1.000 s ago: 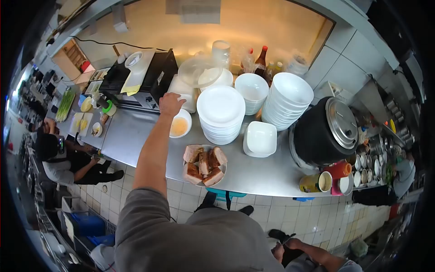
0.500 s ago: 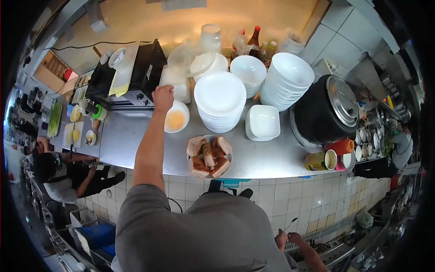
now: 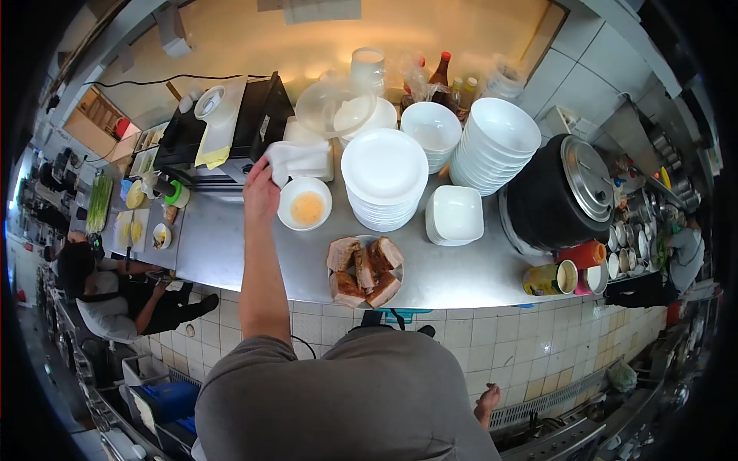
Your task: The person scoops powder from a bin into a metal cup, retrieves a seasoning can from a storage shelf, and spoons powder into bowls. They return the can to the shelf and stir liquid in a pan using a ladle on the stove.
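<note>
A folded white cloth (image 3: pixel 298 159) is pinched in my left hand (image 3: pixel 262 188), above the table's back part. Just right of the hand and below the cloth is a white bowl (image 3: pixel 305 203) with pale orange contents. My right hand is out of view. Nearer the front edge, a round dish holds several browned chunks of meat (image 3: pixel 364 269). To the right of the bowl rises a stack of white plates (image 3: pixel 384 165).
White bowls (image 3: pixel 500 134), square bowls (image 3: pixel 454 213) and a black pot (image 3: pixel 550 192) with a steel lid stand right. Bottles (image 3: pixel 441 71) stand behind. A black appliance (image 3: pixel 265 107) is back left. Co-workers (image 3: pixel 108 300) are at far left and right; another person's hand (image 3: pixel 489 396) shows behind me.
My left hand has drawn back slightly toward the left, and the white cloth now shows in its grip. Behind me, the other person's second hand has gone out of view.
</note>
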The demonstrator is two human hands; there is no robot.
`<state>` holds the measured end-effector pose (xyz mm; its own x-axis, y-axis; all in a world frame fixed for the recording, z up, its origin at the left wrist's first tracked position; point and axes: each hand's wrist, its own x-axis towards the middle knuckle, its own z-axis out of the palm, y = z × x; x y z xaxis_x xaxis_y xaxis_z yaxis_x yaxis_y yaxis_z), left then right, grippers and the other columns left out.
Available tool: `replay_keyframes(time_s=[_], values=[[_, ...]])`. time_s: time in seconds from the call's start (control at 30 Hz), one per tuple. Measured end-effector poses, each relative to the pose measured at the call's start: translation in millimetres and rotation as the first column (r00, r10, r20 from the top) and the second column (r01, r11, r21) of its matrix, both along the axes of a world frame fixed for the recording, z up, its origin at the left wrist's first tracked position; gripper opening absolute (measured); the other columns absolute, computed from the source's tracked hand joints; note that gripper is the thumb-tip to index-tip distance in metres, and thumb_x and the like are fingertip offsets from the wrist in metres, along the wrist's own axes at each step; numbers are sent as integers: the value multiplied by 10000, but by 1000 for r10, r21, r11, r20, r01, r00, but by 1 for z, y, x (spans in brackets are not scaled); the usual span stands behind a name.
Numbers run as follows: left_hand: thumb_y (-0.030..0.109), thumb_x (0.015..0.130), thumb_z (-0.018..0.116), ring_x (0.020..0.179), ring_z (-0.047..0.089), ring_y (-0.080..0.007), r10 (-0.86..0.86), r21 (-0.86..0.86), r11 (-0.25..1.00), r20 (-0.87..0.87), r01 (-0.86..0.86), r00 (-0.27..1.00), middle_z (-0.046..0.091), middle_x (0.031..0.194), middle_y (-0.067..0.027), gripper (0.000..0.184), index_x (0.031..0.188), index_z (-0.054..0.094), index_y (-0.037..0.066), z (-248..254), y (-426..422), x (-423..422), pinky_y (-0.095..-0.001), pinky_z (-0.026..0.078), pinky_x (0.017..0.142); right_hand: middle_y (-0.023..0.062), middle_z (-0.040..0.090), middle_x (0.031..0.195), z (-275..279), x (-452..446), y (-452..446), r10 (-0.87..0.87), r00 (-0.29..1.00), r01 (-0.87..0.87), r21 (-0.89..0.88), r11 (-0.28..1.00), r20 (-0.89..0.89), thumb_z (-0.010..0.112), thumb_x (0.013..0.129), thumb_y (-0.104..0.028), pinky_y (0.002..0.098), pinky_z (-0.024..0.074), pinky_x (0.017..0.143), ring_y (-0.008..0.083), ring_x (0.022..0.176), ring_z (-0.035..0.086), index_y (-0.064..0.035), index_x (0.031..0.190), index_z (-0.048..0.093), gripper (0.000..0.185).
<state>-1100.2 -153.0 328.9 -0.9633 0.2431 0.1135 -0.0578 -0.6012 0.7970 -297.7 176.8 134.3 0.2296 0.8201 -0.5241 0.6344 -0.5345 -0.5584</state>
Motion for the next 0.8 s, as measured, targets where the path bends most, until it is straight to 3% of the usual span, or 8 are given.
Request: replay_keyframes(time_s=[0.03,0.1,0.33,0.5,0.63,0.7,0.77,0.8], values=[[108,1003,592,1270,626,-294,2,0,1000,-4,-2,1000,680,1330,-118,419,1414,575,35,0,-2,13,-446,489,1107,-23,417,677,0,-1,8,145,980,-126,136,983,-134,506,1082,-323,294,331,463,102,547,410,-40,1042,624,310],[136,1016,592,1406,519,-333,-252,388,901,107,192,962,532,1527,-139,533,1516,449,23,21,14,51,-534,410,1196,-56,403,697,19,-23,18,321,897,-232,294,927,-304,499,1092,-246,260,325,491,53,598,396,-48,1030,628,244],[185,1028,588,1451,464,-302,-633,353,748,125,562,764,458,1589,-101,601,1581,378,82,91,163,188,-522,373,1222,-11,639,754,273,-267,-1,621,501,-494,390,777,-603,579,1055,-168,224,421,520,50,596,522,-25,1100,712,201],[135,1037,579,1366,536,-254,-889,447,439,89,779,449,509,1538,-77,542,1556,424,99,87,234,258,-440,446,1138,15,663,750,322,-319,-11,573,408,-590,274,760,-711,515,1084,-202,229,405,482,51,523,484,-41,1110,679,232],[28,986,648,1164,619,-165,-879,175,474,43,863,474,650,1287,-30,411,1388,568,56,89,269,295,-342,505,967,2,672,734,316,-292,-10,474,426,-617,136,775,-770,495,1094,-220,232,396,473,49,496,461,-51,1091,675,247],[2,981,639,1037,669,-167,-783,-541,564,-110,624,612,701,1150,-28,303,1280,644,45,78,287,306,-306,526,882,14,668,715,298,-275,-8,476,459,-572,160,804,-750,512,1089,-228,276,434,497,79,529,511,-49,1099,673,240],[-59,918,641,886,704,-175,-734,-615,613,-211,496,646,748,1005,-62,255,1145,715,33,65,300,321,-307,543,779,63,668,701,280,-255,-2,749,443,-590,469,658,-493,547,1074,-240,354,491,558,183,570,568,-44,1061,668,231],[-51,890,645,844,715,-198,-793,-719,564,-334,407,509,756,957,-88,245,1100,731,42,71,303,325,-325,552,756,134,693,745,290,-239,7,807,495,-652,476,590,-322,561,1016,-166,447,541,646,313,683,666,-30,1009,667,173]])
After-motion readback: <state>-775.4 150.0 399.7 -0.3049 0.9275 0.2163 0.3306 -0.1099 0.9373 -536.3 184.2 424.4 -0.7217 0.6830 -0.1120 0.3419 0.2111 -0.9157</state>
